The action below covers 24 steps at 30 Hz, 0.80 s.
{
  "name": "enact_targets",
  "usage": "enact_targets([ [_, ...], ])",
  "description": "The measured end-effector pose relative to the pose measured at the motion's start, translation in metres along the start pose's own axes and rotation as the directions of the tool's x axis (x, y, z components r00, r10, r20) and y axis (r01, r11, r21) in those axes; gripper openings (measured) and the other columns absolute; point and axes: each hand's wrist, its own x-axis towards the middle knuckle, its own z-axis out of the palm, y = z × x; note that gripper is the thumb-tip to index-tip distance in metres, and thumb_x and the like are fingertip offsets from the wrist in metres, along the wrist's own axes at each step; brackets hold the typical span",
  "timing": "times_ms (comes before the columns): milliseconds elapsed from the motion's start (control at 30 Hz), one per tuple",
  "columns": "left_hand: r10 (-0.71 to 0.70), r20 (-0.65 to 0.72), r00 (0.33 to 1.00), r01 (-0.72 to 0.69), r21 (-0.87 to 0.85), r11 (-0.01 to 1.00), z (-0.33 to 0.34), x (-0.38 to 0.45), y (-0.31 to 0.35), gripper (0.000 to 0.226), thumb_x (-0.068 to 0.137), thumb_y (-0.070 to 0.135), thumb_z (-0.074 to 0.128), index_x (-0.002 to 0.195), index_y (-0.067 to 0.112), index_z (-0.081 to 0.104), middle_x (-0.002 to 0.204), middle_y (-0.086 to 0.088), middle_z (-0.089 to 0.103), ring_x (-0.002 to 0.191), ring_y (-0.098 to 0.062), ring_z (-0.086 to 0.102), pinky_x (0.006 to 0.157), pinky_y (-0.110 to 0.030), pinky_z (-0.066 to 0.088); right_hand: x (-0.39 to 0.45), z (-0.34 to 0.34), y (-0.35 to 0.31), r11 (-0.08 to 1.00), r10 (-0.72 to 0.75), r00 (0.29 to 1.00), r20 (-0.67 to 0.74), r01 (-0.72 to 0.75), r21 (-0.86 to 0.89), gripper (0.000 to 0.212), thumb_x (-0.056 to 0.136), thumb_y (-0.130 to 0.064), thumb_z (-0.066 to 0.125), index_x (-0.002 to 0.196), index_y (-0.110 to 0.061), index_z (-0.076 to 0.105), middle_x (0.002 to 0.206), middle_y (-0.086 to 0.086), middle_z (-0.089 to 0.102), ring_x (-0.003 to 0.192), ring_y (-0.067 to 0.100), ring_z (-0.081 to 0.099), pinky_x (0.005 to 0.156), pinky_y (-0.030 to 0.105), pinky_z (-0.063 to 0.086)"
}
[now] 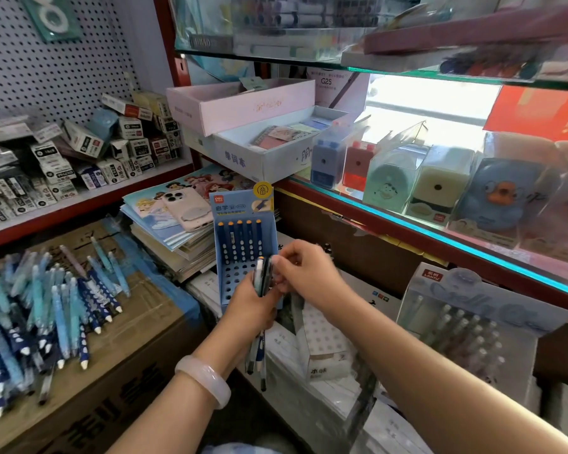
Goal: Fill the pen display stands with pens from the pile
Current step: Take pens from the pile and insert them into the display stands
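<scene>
- Left hand (254,309): fingers curled round a small bundle of pens (260,326), tips pointing down below the fist, caps up above it; white bangle (204,380) on the wrist
- Right hand (304,267): thumb and fingertips pinch the top of one pen in that bundle, just above the left hand
- Both hands sit directly in front of the blue display stand (240,244), covering its lower right part
- Stand: upright, five dark blue pens (240,239) in its back row, orange ends up; the visible holes below them are vacant
- Pen pile (43,309): spread over a cardboard box (118,348) at left, well apart from the stand
- Second stand (469,326), pale and in clear wrap, at right
- Phone (184,208) lies on stacked books (164,224) behind the blue stand
</scene>
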Motion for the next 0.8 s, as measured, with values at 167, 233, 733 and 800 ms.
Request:
enact_targets([
  [167,0.015,-0.062,0.998,-0.009,0.110,0.994,0.002,0.001,-0.001,0.023,0.091,0.012,0.055,0.114,0.012,0.051,0.070,-0.002,0.051,0.050,-0.010,0.044,0.042,-0.020,0.035,0.000,0.011,0.004,0.980,0.090,0.995,-0.032,-0.094,-0.176,0.033,0.083,-0.045,0.065,0.096,-0.015,0.057,0.094,0.001,0.061,0.087,0.014,0.059,0.075,0.031,0.052],
  [233,0.018,-0.072,0.997,-0.010,0.100,0.995,0.001,0.000,0.001,0.023,0.091,0.011,0.055,0.113,0.015,0.051,0.070,-0.001,0.052,0.050,-0.009,0.045,0.042,-0.018,0.035,0.000,0.010,0.004,0.982,0.138,0.990,-0.012,-0.138,-0.130,0.034,0.084,-0.045,0.064,0.098,-0.015,0.057,0.094,-0.001,0.060,0.086,0.012,0.058,0.074,0.028,0.050],
  [733,0.028,0.146,0.989,-0.011,-0.117,0.993,0.000,-0.010,0.006,0.026,0.097,0.031,0.041,0.079,0.013,0.038,0.055,0.004,0.036,0.041,-0.007,0.035,0.040,-0.017,0.030,0.003,-0.026,0.006,0.869,0.226,0.967,-0.114,-0.147,0.473,0.014,0.097,-0.023,0.048,0.100,-0.014,0.059,0.085,0.001,0.061,0.078,0.011,0.058,0.070,0.024,0.051],
  [800,-0.025,0.081,0.996,0.039,-0.168,0.985,-0.002,-0.006,0.002,0.022,0.098,0.027,0.041,0.083,0.011,0.038,0.057,0.001,0.037,0.038,-0.006,0.036,0.036,-0.017,0.030,0.006,-0.043,0.007,0.897,0.181,0.957,-0.227,-0.065,0.437,0.015,0.097,-0.021,0.047,0.105,-0.013,0.057,0.088,0.003,0.060,0.076,0.011,0.058,0.066,0.023,0.051],
])
